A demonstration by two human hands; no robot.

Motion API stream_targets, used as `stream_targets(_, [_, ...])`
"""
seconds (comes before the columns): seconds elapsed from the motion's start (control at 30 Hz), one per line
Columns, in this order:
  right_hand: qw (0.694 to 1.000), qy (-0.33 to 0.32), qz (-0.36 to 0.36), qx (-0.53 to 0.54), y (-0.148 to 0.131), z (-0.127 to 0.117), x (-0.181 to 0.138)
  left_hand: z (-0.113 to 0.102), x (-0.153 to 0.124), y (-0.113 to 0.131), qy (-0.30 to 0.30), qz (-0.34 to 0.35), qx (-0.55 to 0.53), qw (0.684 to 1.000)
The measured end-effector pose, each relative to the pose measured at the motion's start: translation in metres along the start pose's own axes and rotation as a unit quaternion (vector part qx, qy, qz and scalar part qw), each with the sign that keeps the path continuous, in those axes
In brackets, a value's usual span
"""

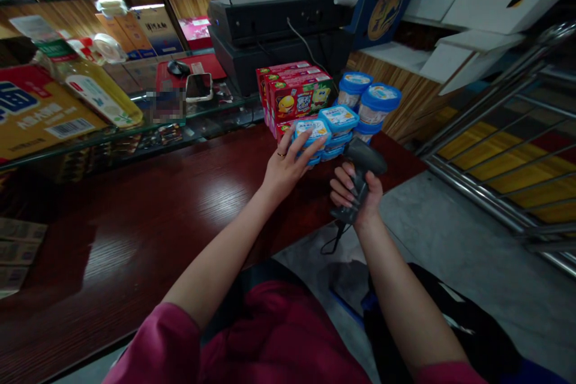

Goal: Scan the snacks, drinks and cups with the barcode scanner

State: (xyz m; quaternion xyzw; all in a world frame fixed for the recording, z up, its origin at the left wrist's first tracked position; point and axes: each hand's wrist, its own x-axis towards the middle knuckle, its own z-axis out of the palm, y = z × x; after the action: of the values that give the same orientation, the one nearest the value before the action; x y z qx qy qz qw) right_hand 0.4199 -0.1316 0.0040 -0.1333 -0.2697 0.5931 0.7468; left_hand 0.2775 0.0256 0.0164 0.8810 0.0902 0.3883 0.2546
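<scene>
My left hand (288, 165) rests with spread fingers on the front-left stack of tubs, its fingertips over the light blue lid of a tub (312, 126). A ring shows on one finger. Beside it stands another stack of rectangular blue-lidded tubs (338, 115). My right hand (360, 195) is wrapped around the handle of a dark grey barcode scanner (366, 156), its head close to the tubs and a black cord hanging below. Behind are round tubs with blue lids (380, 96) and stacked red cartoon-printed boxes (297, 96).
All this stands on a dark red wooden counter (180, 210). To the left, a glass shelf holds a phone (198, 87), a mouse (178, 68) and a bottle of yellow liquid (96, 87). Black machines (279, 24) stand behind; a metal rack (508, 180) is at right.
</scene>
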Motion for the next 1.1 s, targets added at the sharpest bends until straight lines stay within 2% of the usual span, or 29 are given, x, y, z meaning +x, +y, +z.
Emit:
stream_targets(0.2, [0.999, 0.01, 0.009, -0.036, -0.002, 0.007, -0.006, 0.008, 0.001, 0.006, 0.022, -0.027, -0.064, 0.997])
stream_targets(0.27, [0.996, 0.036, 0.035, -0.075, 0.0, 0.016, -0.011, 0.001, -0.007, 0.005, 0.008, 0.003, -0.022, 1.0])
stream_targets(0.33, [0.989, 0.061, 0.063, -0.118, 0.004, 0.027, -0.015, -0.014, -0.021, 0.002, -0.019, 0.055, 0.066, 0.996])
stream_targets(0.4, [0.981, 0.05, 0.093, -0.163, 0.011, 0.038, -0.015, -0.039, -0.044, -0.004, -0.033, 0.071, 0.168, 0.983])
stream_targets(0.53, [0.959, -0.048, 0.194, -0.203, 0.047, 0.061, 0.005, -0.114, -0.113, -0.013, -0.003, 0.004, 0.341, 0.94])
stream_targets(0.7, [0.914, -0.124, 0.338, -0.186, 0.124, 0.089, 0.049, -0.22, -0.218, -0.01, 0.111, -0.133, 0.469, 0.866])
stream_targets(0.83, [0.869, -0.16, 0.428, -0.191, 0.182, 0.111, 0.076, -0.286, -0.289, 0.013, 0.24, -0.278, 0.506, 0.781])
stream_targets(0.97, [0.858, -0.163, 0.446, -0.197, 0.218, 0.136, 0.087, -0.328, -0.33, 0.04, 0.354, -0.352, 0.512, 0.7])
stream_targets(1.03, [0.857, -0.159, 0.446, -0.204, 0.227, 0.145, 0.087, -0.338, -0.34, 0.048, 0.381, -0.366, 0.504, 0.683])
stream_targets(1.1, [0.857, -0.149, 0.446, -0.214, 0.232, 0.151, 0.085, -0.343, -0.345, 0.051, 0.39, -0.373, 0.491, 0.684])
